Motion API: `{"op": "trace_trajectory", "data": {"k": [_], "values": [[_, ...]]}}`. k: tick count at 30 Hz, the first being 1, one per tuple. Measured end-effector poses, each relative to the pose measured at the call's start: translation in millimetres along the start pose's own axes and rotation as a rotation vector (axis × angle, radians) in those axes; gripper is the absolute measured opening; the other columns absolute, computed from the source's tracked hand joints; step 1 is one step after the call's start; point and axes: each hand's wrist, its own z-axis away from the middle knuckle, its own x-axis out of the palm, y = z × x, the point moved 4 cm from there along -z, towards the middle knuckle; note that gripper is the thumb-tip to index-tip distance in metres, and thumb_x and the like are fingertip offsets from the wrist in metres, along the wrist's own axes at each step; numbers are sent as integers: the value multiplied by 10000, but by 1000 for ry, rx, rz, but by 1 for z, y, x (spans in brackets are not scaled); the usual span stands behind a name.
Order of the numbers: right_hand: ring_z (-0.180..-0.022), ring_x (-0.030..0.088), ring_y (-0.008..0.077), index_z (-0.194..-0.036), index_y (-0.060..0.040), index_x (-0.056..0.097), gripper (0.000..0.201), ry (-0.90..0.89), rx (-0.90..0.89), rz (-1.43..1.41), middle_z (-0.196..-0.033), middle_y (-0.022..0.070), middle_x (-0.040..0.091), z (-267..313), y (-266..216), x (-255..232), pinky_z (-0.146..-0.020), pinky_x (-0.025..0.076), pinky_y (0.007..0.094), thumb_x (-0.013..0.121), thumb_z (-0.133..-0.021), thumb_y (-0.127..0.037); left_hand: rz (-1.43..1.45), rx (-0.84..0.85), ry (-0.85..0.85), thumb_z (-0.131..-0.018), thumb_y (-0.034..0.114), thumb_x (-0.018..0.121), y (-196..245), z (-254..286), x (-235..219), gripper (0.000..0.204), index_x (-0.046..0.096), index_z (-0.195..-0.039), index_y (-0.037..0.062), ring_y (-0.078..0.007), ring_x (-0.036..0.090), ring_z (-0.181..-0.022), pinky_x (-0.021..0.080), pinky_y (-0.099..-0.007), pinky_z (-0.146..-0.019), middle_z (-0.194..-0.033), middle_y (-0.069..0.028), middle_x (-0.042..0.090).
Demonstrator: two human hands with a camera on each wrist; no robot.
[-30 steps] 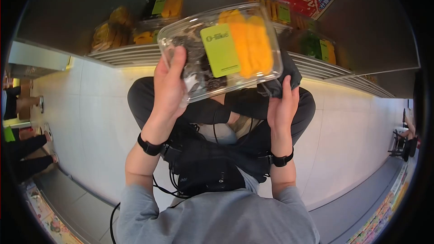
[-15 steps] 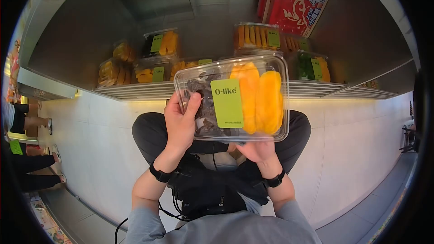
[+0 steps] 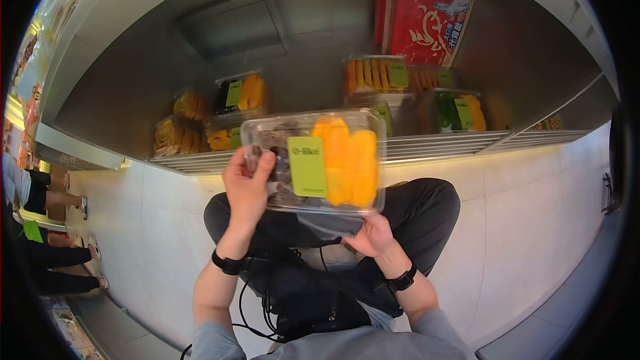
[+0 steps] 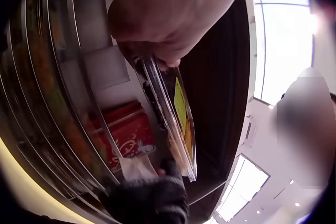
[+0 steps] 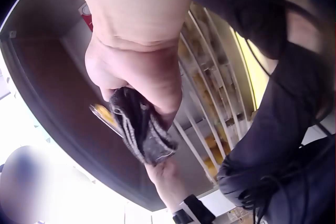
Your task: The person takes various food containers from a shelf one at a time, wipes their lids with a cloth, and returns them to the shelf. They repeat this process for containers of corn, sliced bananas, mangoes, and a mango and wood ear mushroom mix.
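My left hand [image 3: 247,190] grips the left end of a clear plastic box of dried fruit [image 3: 353,167], thumb on top. Dark pieces fill its left part and orange strips its right, with a green label across the middle. The box tilts up to face me above my crossed legs. Just below its lower edge, my right hand [image 3: 373,235] holds a dark grey cloth [image 3: 327,225]. In the right wrist view the cloth [image 5: 142,127] hangs bunched from the curled fingers, and the box shows edge-on behind it.
Boxes of dried fruit stand on a slatted metal shelf [image 3: 440,143] ahead, including green-and-orange ones [image 3: 460,112] at right and stacked ones [image 3: 241,97] at left. A red carton [image 3: 427,23] leans at the back. Other people's legs [image 3: 67,267] are at far left.
The right hand with the cloth has gone from the box's right side to below its lower edge. The box has come down and now lies farther left in view; the head view has shifted too.
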Motion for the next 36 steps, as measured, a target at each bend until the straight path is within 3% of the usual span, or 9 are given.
{"op": "trace_trajectory", "data": {"k": [6, 7, 8, 10, 15, 21, 27, 30, 36], "values": [[-1240, 538, 291, -1360, 38, 455, 514, 126, 103, 48, -1346, 161, 551, 17, 0, -42, -1055, 413, 431, 381, -1039, -356, -215, 217, 136, -920, 246, 691, 8, -117, -74, 328, 614, -1096, -20, -85, 588, -863, 457, -223, -783, -956, -42, 669], [-1215, 555, 279, -1343, 33, 472, 495, 196, 89, 85, -1318, 158, 571, 17, -1, -52, -1038, 427, 424, 390, -1038, -349, -280, 279, 179, -916, 299, 694, -19, -155, -103, 385, 615, -1112, -23, -89, 588, -798, 464, -221, -712, -938, -49, 671], [-1190, 572, 268, -1326, 29, 489, 478, 263, 76, 123, -1289, 154, 592, 15, -2, -59, -1021, 441, 417, 399, -1038, -341, -284, 278, 181, -916, 299, 694, -20, -173, -115, 385, 615, -1112, -23, -89, 588, -798, 464, -221, -712, -938, -49, 671], [-1169, 583, 260, -1315, 27, 498, 461, 342, 69, 144, -1272, 150, 602, 11, 0, -62, -1006, 450, 407, 414, -1036, -329, -266, -6, 144, -898, 335, 712, -30, -202, -128, 447, 609, -1133, -31, -102, 581, -720, 457, -232, -604, -910, -56, 666], [-1119, 604, 237, -1285, 24, 519, 411, 523, 76, 160, -1224, 132, 627, 5, 6, -69, -980, 461, 380, 457, -1026, -290, -472, 13, 173, -826, 392, 775, -75, -275, -173, 526, 645, -1094, -42, -114, 578, -680, 443, -257, -525, -875, -70, 659], [-1116, 606, 230, -1273, 22, 529, 395, 600, 73, 183, -1221, 130, 629, 3, 6, -70, -978, 462, 371, 477, -1020, -277, -720, -42, 45, -793, 445, 780, -101, -306, -176, 617, 642, -1141, -46, -163, 617, -721, 491, -323, -628, -852, -118, 678], [-1096, 617, 226, -1270, 13, 536, 394, 607, 79, 199, -1207, 121, 638, -1, 6, -71, -969, 468, 368, 490, -1014, -284, -1217, 6, -67, -824, 575, 663, -110, -318, -168, 667, 640, -1141, -12, -333, 676, -868, 517, -425, -786, -953, -188, 699], [-1096, 618, 228, -1274, 15, 534, 396, 595, 65, 201, -1207, 121, 638, -1, 7, -70, -972, 466, 367, 491, -1014, -281, -1419, -311, -300, -835, 605, 619, -126, -314, -153, 756, 552, -1275, -5, -388, 560, -1171, 463, -430, -966, -1263, -227, 586], [-1141, 594, 238, -1304, 21, 513, 414, 577, 49, 205, -1244, 135, 613, 3, 3, -65, -997, 454, 370, 490, -1015, -274, -1482, -195, -330, -855, 586, 603, -118, -304, -128, 815, 429, -1398, 4, -392, 492, -1259, 428, -453, -1026, -1365, -233, 513]]}}
